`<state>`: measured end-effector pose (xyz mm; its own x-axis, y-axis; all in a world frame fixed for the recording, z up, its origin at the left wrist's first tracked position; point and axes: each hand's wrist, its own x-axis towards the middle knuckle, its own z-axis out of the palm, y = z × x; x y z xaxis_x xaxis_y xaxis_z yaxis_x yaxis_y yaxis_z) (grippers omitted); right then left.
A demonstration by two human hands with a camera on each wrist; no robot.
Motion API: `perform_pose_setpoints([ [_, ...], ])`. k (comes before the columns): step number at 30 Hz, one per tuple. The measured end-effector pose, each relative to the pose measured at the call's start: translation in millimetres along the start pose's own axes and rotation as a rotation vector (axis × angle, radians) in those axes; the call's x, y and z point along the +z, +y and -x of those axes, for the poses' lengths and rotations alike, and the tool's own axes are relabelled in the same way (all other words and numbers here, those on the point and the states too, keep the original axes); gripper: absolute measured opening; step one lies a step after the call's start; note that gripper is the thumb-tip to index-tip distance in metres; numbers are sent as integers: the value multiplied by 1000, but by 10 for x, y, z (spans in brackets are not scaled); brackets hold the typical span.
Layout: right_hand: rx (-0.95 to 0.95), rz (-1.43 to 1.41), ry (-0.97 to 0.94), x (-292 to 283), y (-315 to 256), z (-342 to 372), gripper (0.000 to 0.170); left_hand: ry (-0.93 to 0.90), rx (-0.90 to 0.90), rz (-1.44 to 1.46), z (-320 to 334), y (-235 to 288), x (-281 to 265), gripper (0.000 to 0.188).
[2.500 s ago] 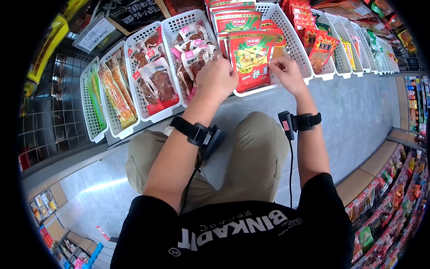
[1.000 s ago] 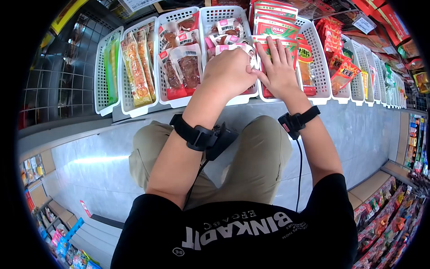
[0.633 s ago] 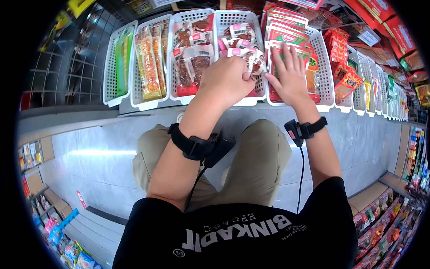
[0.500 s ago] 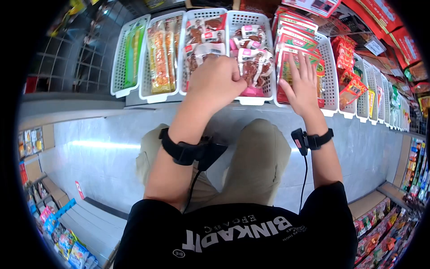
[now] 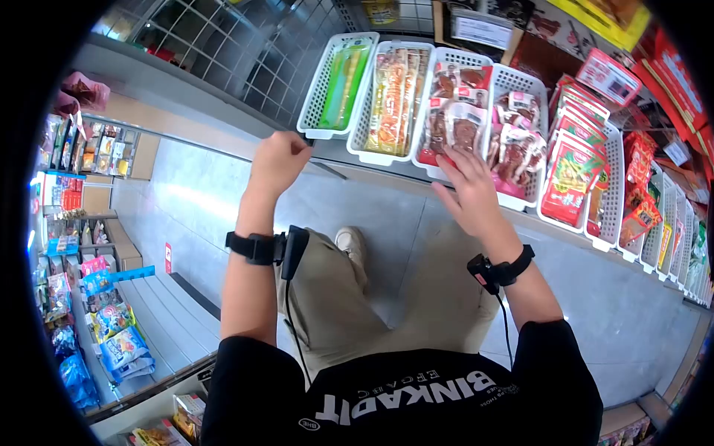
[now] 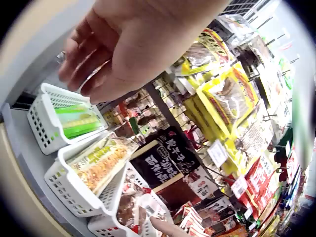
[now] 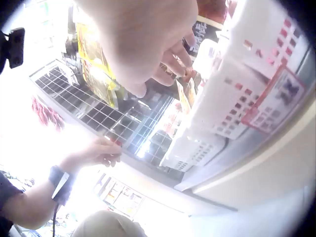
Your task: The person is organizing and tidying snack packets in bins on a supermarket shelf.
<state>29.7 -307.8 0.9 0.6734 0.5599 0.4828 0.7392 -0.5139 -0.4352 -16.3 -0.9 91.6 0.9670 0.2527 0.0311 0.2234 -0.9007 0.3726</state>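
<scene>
My left hand (image 5: pixel 279 165) is raised just left of the basket with green packs (image 5: pixel 346 85), its fingers loosely curled and holding nothing; the left wrist view shows those fingers hanging bent. My right hand (image 5: pixel 476 195) has relaxed fingers spread over the front of a white basket (image 5: pixel 422 149) of vacuum-packed dark meat (image 5: pixel 465 123). Its fingertips overlap the front pack's red lower part. To the right, a second basket holds pink-edged meat packs (image 5: pixel 517 154). Beyond that stand red vegetable packets (image 5: pixel 571 178) in a row.
Between the green packs and the meat stands a basket of long orange-yellow packs (image 5: pixel 394 104). A wire grid (image 5: pixel 223 56) backs the shelf at the left. More white baskets run rightward. Behind the person, at lower left, a shelf carries bagged snacks (image 5: pixel 123 346).
The head view has turned left, so the baskets appear farther right. My left hand has left the meat baskets for the row's left end. The right hand has moved from the red packets to the meat packs.
</scene>
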Motion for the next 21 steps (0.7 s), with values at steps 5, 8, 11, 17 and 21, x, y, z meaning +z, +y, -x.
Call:
perform_pose_setpoints([
  [5,59,32,-124,233,-137,-28,42,-20,29,41,-295,-229,358,27],
  [8,103,126,-230,301,-189,60,52,23,230,56,-554,-389,619,38],
  [11,134,190,-283,323,-236,55,59,-62,94,-26,-904,-379,756,38],
  [17,163,233,-277,336,-291,28,62,-203,-120,-167,-1531,-124,840,74],
  [21,190,226,-287,337,-330,12,63,-220,-271,-49,-1882,-175,980,100],
])
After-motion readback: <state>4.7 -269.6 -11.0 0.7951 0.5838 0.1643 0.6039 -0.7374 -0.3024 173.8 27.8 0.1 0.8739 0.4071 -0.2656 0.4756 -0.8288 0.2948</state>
